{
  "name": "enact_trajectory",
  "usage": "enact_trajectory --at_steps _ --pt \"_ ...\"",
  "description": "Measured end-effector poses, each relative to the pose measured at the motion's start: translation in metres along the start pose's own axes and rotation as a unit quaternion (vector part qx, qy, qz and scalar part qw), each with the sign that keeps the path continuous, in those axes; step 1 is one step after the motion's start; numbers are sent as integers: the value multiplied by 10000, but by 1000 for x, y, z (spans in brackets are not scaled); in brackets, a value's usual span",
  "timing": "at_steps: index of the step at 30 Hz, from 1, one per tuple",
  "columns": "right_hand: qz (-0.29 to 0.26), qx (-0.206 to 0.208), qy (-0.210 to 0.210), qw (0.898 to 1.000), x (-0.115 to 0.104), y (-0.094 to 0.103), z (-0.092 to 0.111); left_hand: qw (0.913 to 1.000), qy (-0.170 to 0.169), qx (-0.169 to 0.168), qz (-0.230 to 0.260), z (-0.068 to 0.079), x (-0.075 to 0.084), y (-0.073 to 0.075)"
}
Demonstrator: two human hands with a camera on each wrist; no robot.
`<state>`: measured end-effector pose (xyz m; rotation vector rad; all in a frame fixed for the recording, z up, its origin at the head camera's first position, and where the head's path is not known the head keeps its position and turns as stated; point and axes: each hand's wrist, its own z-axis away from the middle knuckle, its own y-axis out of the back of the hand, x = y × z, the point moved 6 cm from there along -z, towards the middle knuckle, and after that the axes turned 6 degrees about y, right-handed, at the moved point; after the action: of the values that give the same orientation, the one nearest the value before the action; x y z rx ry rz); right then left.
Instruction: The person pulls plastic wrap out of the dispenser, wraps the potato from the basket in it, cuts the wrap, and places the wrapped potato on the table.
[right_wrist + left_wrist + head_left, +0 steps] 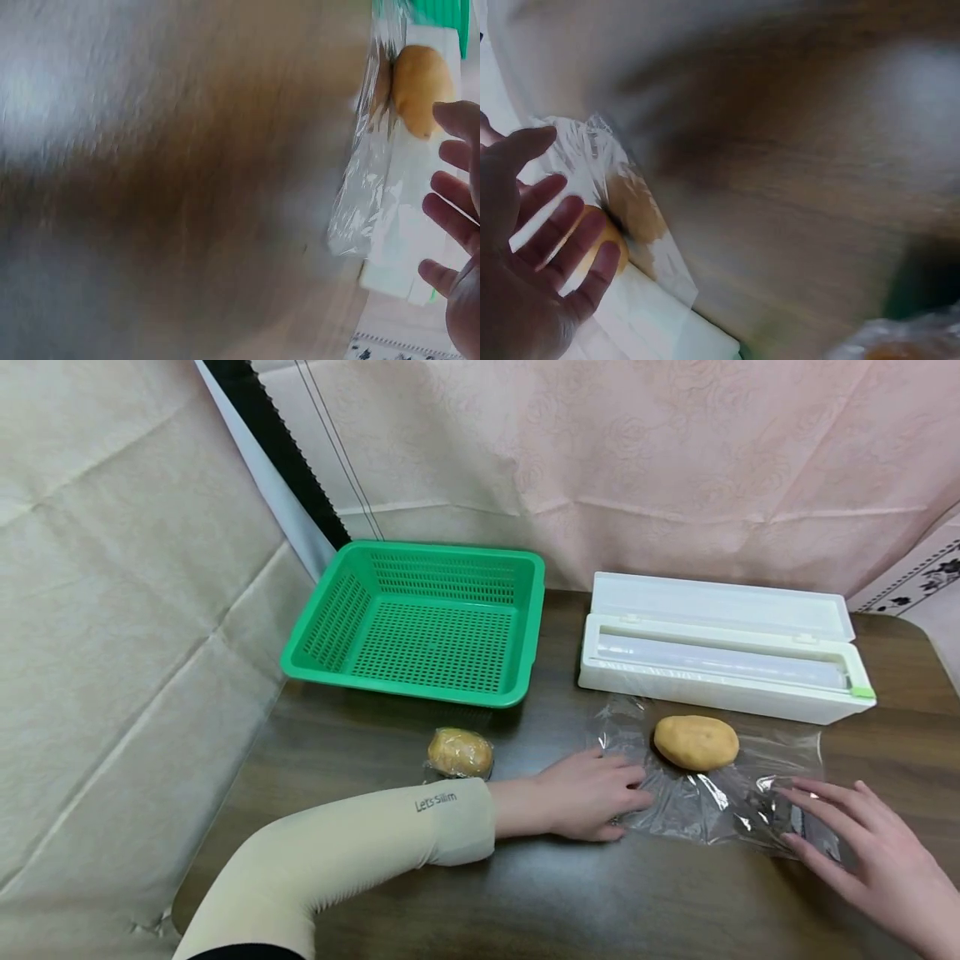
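Note:
A bare potato lies on a spread sheet of clear plastic wrap, close in front of the wrap box. At the sheet's left edge is my left hand, its fingers loosely bent and gripping nothing visible; the left wrist view shows that hand with its fingers apart. My right hand is over the sheet's right end, where the film is bunched, with fingers spread. Whether those fingertips touch the film I cannot tell. A wrapped potato sits left of the left hand, behind the forearm.
A green plastic basket stands at the back left with nothing in it. The white wrap box, lid raised, holds a roll of film at the back right. Cloth hangs behind the brown table.

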<state>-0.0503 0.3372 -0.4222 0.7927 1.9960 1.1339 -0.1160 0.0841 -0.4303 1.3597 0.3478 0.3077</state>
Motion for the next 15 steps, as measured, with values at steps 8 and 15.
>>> enact_trajectory --at_steps 8,15 --pt "334 -94 539 9979 -19 -11 1 9996 -200 -177 -31 10 3 -12" --pt "299 -151 804 9962 -20 -20 8 9997 -166 -86 -169 13 1 -18"
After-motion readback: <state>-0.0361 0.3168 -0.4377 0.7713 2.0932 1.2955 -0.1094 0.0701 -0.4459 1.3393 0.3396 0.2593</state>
